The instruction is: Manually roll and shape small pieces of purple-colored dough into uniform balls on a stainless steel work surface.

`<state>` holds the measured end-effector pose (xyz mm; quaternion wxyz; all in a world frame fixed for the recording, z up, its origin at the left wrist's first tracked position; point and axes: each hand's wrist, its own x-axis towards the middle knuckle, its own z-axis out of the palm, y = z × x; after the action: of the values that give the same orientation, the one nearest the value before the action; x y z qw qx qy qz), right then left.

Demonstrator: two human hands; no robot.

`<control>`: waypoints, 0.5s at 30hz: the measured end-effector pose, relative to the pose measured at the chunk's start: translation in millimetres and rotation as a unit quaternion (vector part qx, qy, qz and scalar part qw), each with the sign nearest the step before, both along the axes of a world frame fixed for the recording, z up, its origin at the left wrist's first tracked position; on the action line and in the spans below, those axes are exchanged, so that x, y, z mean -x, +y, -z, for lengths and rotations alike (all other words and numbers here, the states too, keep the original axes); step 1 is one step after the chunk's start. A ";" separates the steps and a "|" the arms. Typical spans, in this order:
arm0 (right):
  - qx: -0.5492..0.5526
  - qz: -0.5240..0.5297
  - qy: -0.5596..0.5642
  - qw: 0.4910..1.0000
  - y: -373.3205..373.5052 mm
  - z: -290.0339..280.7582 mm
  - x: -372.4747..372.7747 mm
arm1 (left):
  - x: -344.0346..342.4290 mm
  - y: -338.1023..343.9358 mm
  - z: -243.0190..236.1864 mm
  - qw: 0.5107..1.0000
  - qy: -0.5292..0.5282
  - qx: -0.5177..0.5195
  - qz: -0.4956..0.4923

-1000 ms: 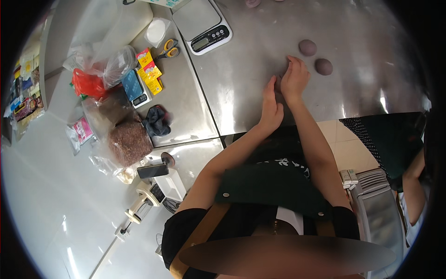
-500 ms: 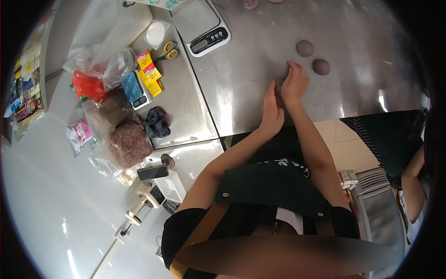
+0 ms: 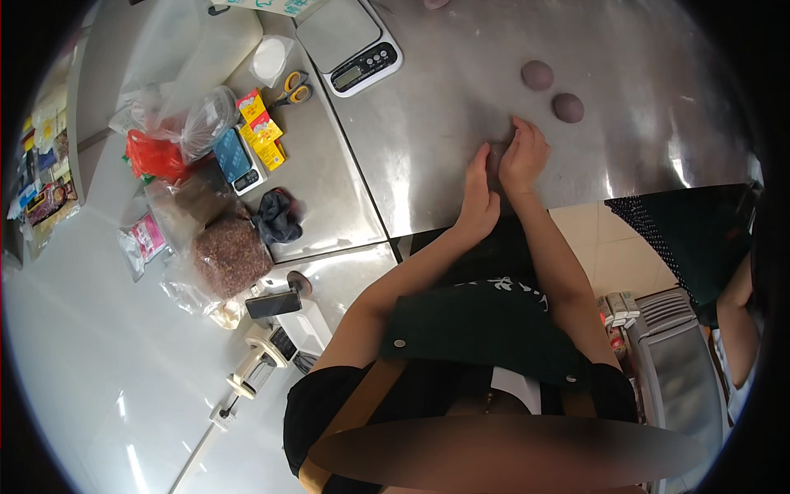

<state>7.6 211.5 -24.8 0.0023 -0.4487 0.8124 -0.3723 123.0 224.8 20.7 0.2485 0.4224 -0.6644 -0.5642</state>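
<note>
My left hand (image 3: pixel 477 200) and my right hand (image 3: pixel 524 158) face each other on the steel worktop, fingers together and slightly curved. Between the palms a dusky purple dough ball (image 3: pixel 494 161) shows in part; the hands cup it from both sides and hide most of it. Two smooth round dough balls lie beyond my right hand: a farther one (image 3: pixel 537 75) and a nearer one (image 3: pixel 568 108), apart from each other. Another purple piece of dough (image 3: pixel 435 3) is cut off at the top edge of the view.
A kitchen scale (image 3: pixel 362 70) stands at the far left of the worktop (image 3: pixel 444 99). Further left are scissors (image 3: pixel 294 88), yellow packets (image 3: pixel 262 132), a red bag (image 3: pixel 155 155), a bag of reddish-brown grains (image 3: pixel 230 259) and a phone (image 3: pixel 273 305). A co-worker's arm (image 3: pixel 737 321) shows at right.
My right fingertips have drawn slightly back toward me, with the hands still cupped together. The whole view has shifted a little, so the dough at the top edge shows less.
</note>
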 end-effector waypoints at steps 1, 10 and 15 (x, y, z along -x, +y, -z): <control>0.000 0.002 0.012 1.000 4.0 3.0 0.6 | -1.5 -2.5 6.6 1.000 -0.004 0.006 0.002; 0.079 -0.008 0.026 0.997 -23.0 -20.9 11.7 | 6.5 -24.5 1.2 0.999 0.031 0.022 0.026; 0.075 -0.016 -0.019 0.997 -40.2 -21.6 12.8 | 9.1 -27.9 9.2 0.999 0.020 0.044 0.009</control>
<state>-5.2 171.3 -3.2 -0.0101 -0.4535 0.7748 -0.4403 113.9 196.9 11.5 0.2751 0.3936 -0.6874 -0.5448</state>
